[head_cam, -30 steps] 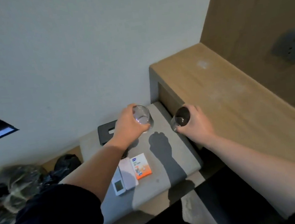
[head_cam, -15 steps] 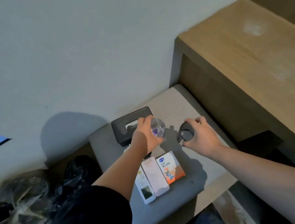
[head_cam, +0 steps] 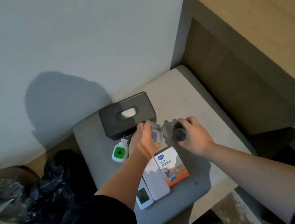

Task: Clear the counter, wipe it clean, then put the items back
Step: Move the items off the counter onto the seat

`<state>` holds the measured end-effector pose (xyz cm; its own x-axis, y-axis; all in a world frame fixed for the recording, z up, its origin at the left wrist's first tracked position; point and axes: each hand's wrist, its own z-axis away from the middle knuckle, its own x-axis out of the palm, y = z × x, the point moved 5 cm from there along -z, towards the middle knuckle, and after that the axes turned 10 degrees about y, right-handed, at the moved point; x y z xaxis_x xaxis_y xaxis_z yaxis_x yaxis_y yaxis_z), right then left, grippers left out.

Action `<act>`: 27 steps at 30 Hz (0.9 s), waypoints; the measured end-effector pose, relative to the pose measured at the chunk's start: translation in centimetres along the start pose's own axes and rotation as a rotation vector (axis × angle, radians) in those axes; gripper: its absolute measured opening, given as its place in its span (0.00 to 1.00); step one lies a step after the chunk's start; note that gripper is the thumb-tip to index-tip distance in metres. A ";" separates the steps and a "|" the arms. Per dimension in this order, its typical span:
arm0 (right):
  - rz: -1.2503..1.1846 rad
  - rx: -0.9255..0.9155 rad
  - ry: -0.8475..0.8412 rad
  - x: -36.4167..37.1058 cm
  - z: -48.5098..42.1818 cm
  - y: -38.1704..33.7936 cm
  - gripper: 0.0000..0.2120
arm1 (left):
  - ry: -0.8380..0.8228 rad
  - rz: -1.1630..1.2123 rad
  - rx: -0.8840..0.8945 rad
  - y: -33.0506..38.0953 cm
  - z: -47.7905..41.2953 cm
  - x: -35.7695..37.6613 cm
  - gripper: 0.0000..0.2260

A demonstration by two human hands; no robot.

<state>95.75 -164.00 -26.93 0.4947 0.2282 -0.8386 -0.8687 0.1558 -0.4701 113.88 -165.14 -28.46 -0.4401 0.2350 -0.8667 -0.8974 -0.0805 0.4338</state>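
**A:** What has the left grip (head_cam: pixel 142 141) got?

**B:** Its fingers are curled round a clear glass (head_cam: pixel 156 134), taken by the wall near the rim, just in front of the tissue box (head_cam: pixel 126 114).

**A:** And the right grip (head_cam: pixel 195 137)?

**B:** Clamped the same way on a dark glass (head_cam: pixel 179 134), in front of the box's right corner. The two glasses stand upright, just beside each other. Whether their bases touch the bench (head_cam: pixel 186 92) I cannot tell.

**A:** How will they handle?

**B:** Light, stiff and smooth-walled, I'd judge, and breakable. They'd slip in a loose hold, so a wrap round the wall seems safer than a pinch at the rim. The risk is knocking one against the other.

**A:** What lies further out?

**B:** Front-left of the box, a white plug (head_cam: pixel 120 152) with a green face lies flat. Further to the front lies an orange carton (head_cam: pixel 173 167), with a white case (head_cam: pixel 156 180) along its left side and a small meter (head_cam: pixel 143 198) beside that.

**A:** Which step is this?

**B:** Hard to say. With so much on the bench, it could be clearing or putting back.
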 end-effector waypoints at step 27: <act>-0.057 -0.111 -0.139 3.8 -2.0 0.3 0.40 | 0.020 0.152 -0.038 -1.7 -1.1 1.3 0.31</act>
<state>97.36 -164.99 -30.83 0.5348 0.3539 -0.7673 -0.8328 0.0670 -0.5495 114.78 -165.74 -30.55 -0.5708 0.1977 -0.7970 -0.8210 -0.1506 0.5506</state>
